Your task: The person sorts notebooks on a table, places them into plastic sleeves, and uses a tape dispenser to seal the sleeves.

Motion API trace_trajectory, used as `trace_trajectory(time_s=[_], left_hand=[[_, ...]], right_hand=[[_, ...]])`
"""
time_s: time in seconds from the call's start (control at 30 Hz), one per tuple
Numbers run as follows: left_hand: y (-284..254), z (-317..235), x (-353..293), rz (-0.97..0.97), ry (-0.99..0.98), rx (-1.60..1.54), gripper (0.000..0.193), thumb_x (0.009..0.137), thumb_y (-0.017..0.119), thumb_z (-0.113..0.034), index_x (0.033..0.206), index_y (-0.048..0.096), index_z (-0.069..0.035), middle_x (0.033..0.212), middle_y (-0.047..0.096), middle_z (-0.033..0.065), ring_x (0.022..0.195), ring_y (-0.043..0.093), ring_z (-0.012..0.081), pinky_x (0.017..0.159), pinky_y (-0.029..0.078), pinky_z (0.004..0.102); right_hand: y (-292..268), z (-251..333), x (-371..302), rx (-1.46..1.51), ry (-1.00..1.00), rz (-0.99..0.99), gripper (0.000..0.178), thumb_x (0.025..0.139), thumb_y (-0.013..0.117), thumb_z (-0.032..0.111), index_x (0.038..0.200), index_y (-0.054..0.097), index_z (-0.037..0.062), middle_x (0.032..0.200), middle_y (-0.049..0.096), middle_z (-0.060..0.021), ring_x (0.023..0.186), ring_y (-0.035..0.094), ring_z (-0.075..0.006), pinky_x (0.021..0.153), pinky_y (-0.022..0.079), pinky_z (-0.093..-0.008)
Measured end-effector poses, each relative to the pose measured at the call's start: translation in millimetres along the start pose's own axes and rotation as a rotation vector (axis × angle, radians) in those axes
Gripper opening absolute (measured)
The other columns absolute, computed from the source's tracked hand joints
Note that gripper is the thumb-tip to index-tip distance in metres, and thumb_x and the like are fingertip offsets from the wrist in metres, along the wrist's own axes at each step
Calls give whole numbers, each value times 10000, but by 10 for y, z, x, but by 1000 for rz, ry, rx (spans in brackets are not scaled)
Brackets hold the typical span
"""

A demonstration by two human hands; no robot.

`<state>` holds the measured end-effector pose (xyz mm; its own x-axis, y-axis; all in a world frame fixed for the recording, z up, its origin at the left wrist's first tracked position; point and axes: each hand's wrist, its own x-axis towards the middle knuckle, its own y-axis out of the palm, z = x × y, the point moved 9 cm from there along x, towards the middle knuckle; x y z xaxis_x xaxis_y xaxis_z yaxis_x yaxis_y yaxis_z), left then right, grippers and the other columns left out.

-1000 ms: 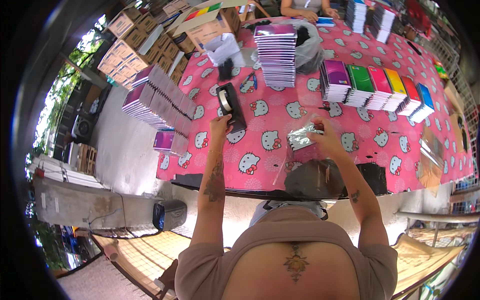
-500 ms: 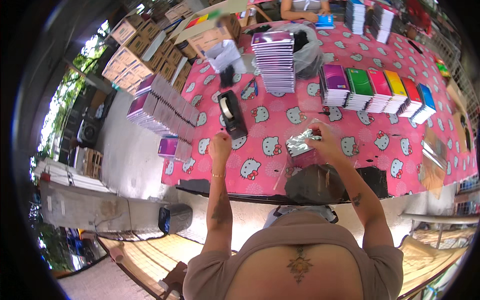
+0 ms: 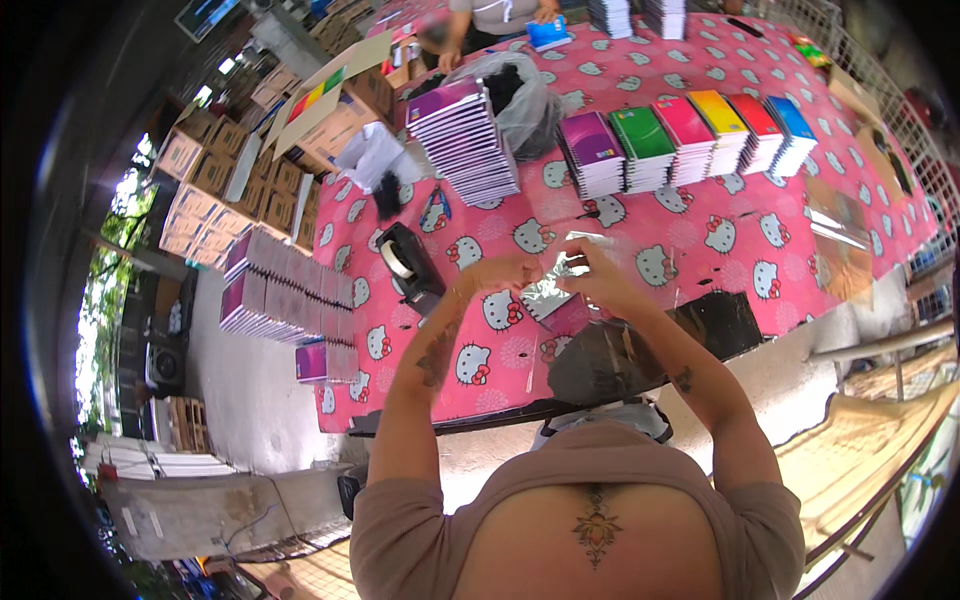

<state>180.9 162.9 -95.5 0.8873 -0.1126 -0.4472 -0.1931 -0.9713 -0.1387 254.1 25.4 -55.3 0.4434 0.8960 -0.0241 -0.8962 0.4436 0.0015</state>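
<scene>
A purple notebook (image 3: 568, 316) lies near the table's front edge, wrapped in shiny clear plastic (image 3: 541, 300). My right hand (image 3: 596, 280) is closed on the plastic at its far end, fingers bent down over it. My left hand (image 3: 510, 273) is at the wrap's left side with thumb and fingers pinched together; whatever they hold is too small to make out. Left of that hand stands a black tape dispenser (image 3: 424, 268) with a pale roll.
A tall notebook stack (image 3: 465, 150) stands beyond, beside a clear bag (image 3: 530, 125) of black items. Coloured notebook stacks (image 3: 640, 150) line the right; wrapped purple stacks (image 3: 290, 290) stand at the left edge. Blue-handled pliers (image 3: 436, 208) lie behind the dispenser. Another person's hand (image 3: 546, 14) touches a blue notebook.
My left hand has moved right, from beside the tape dispenser to the wrapped notebook. The right hand stays on the plastic. The whole view has turned.
</scene>
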Motion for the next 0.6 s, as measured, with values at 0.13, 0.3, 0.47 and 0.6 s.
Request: trace_trajectory(time_s=[0.13, 0.3, 0.47, 0.6], left_hand=[[59, 228, -85, -175, 90, -223, 432, 901, 693, -327, 1160, 588, 2, 918, 597, 10, 835, 564, 109, 663, 454, 264], [977, -1321, -545, -827, 451, 1261, 815, 794, 758, -408, 1397, 408, 13, 1200, 564, 202, 1102, 560, 344, 913, 445, 464], [767, -1279, -799, -815, 203, 947, 838, 696, 837, -375, 1310, 440, 33, 1124, 558, 249, 1094, 542, 413, 931, 448, 490], [433, -1227, -742, -871, 201, 826, 738, 680, 849, -316, 1225, 478, 16, 1107, 550, 218, 1014, 555, 387, 882, 472, 471]], right_hand=[[-9, 6, -102, 116, 61, -15, 590, 828, 756, 93, 1332, 453, 59, 1210, 515, -101, 1062, 554, -185, 849, 512, -319], [-289, -428, -179, 317, 25, -235, 425, 920, 684, 200, 1287, 508, 76, 1193, 541, -66, 1063, 553, -152, 857, 472, -303], [-50, -409, -794, -815, -183, -283, 460, 837, 706, 315, 1220, 589, 88, 1204, 567, -127, 1139, 555, -287, 981, 439, -424], [-33, -367, -796, -1056, -350, -136, 466, 803, 707, 361, 1175, 623, 94, 1211, 584, -146, 1180, 546, -348, 1006, 415, -507]])
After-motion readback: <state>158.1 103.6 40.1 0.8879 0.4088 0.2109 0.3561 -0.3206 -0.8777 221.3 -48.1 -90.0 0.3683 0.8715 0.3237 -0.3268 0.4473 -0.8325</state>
